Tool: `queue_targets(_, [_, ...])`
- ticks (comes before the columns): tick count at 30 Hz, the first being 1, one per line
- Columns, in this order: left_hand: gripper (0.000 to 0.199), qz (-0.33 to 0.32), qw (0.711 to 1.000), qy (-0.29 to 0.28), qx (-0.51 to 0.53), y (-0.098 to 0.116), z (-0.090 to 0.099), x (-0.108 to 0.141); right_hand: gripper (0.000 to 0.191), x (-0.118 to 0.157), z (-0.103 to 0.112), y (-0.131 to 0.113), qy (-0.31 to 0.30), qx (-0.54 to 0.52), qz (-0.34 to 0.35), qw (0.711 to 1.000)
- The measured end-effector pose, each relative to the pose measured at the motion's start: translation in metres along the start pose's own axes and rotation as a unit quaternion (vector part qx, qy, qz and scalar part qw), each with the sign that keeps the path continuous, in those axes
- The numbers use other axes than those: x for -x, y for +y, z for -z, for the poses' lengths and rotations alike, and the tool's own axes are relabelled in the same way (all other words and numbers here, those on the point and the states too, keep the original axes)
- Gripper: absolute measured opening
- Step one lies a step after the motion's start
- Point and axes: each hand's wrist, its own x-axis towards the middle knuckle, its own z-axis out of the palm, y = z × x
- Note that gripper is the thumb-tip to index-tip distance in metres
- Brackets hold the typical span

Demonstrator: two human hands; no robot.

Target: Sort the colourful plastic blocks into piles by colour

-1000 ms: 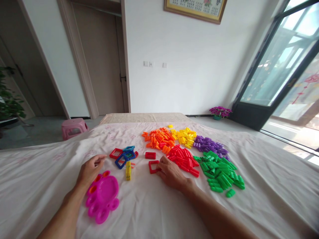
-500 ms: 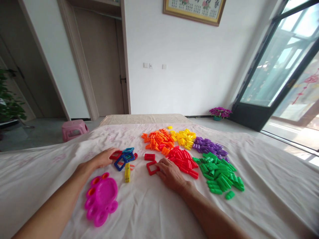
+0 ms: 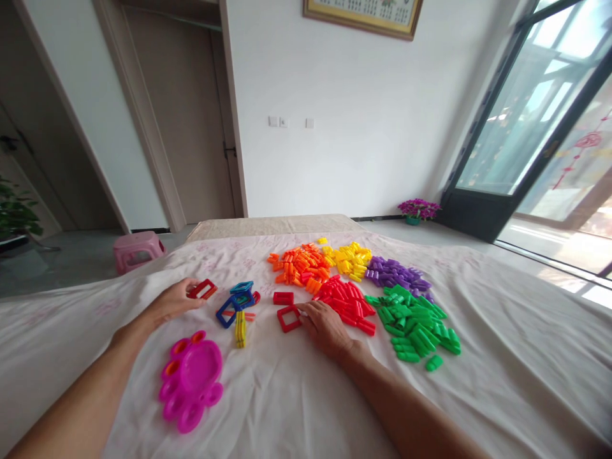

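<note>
My left hand [image 3: 178, 299] is closed on a red square frame tile [image 3: 211, 291], held apart from the blue frame tiles [image 3: 220, 315] to its right. At the centre, the fingers of my right hand [image 3: 327, 326] grip the right edge of another red frame tile [image 3: 282, 320], which lies on the cloth. Just beyond it is a red rectangular piece [image 3: 283, 298]. Yellow pieces [image 3: 240, 329] stand together beside the blue tiles. Nearer to me, left of centre, lies a magenta flower-like tray [image 3: 203, 370] with orange in some of its cups.
Heaps of small plastic pieces spread to the right: orange [image 3: 301, 262], yellow [image 3: 352, 258], purple [image 3: 399, 275], red [image 3: 345, 303] and green [image 3: 415, 322]. A pale cloth [image 3: 296, 401] covers the surface in wrinkles. Beyond its left edge stands a pink stool [image 3: 138, 250].
My left hand has moved left with a red frame tile, away from the blue tiles. My right hand stays at its red tile. The view has shifted slightly.
</note>
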Motion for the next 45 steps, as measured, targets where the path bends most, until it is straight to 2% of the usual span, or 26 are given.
queue_targets(3, [0.066,-0.052,0.998,-0.004,0.045,0.045,-0.003,0.016,0.036,-0.002,0.001,-0.001,0.004,0.006,-0.024,1.0])
queue_targets(4, [0.068,-0.085,0.995,-0.039,0.045,0.063,-0.011,0.025,0.037,-0.002,0.001,-0.002,0.006,0.003,-0.034,0.999])
queue_targets(6, [0.063,-0.128,0.988,-0.082,-0.005,0.1,-0.038,0.046,0.038,-0.002,0.002,-0.002,0.013,-0.007,-0.052,0.999])
queue_targets(8, [0.055,-0.185,0.973,-0.095,-0.101,0.129,-0.073,0.066,0.039,-0.001,0.002,-0.002,0.018,-0.024,-0.06,0.998])
queue_targets(10, [0.048,-0.224,0.956,-0.077,-0.176,0.148,-0.107,0.081,0.04,0.0,0.002,0.0,0.026,-0.037,-0.061,0.997])
queue_targets(12, [0.041,-0.22,0.947,-0.085,-0.216,0.156,-0.133,0.088,0.041,0.0,0.001,0.001,0.034,-0.039,-0.064,0.997])
queue_targets(14, [0.038,-0.212,0.941,-0.08,-0.251,0.154,-0.151,0.087,0.041,0.001,0.001,0.002,0.036,-0.03,-0.07,0.996])
queue_targets(16, [0.035,-0.203,0.933,-0.066,-0.289,0.146,-0.161,0.084,0.043,0.001,0.001,0.002,0.03,-0.026,-0.074,0.996])
queue_targets(19, [0.032,-0.198,0.927,-0.081,-0.308,0.131,-0.167,0.078,0.046,0.0,0.003,0.0,0.017,-0.024,-0.076,0.997])
queue_targets(23, [0.034,-0.209,0.933,-0.11,-0.273,0.118,-0.172,0.074,0.044,-0.001,0.006,-0.003,0.004,0.006,-0.085,0.996])
queue_targets(30, [0.029,-0.211,0.942,-0.102,-0.24,0.113,-0.175,0.072,0.043,0.0,0.003,-0.003,0.001,0.025,-0.053,0.998])
queue_targets(35, [0.045,-0.213,0.954,-0.098,-0.188,0.107,-0.177,0.074,0.047,-0.001,-0.001,-0.004,-0.015,0.057,-0.016,0.998])
queue_targets(39, [0.044,-0.216,0.959,-0.09,-0.159,0.102,-0.181,0.073,0.053,-0.001,-0.002,-0.005,-0.03,0.066,-0.006,0.997])
queue_targets(42, [0.057,-0.203,0.965,-0.127,-0.111,0.1,-0.176,0.066,0.056,-0.001,0.0,-0.004,-0.03,0.057,-0.022,0.998])
queue_targets(45, [0.065,-0.15,0.974,-0.163,-0.051,0.101,-0.168,0.056,0.06,-0.001,0.001,-0.002,-0.019,0.043,-0.069,0.996])
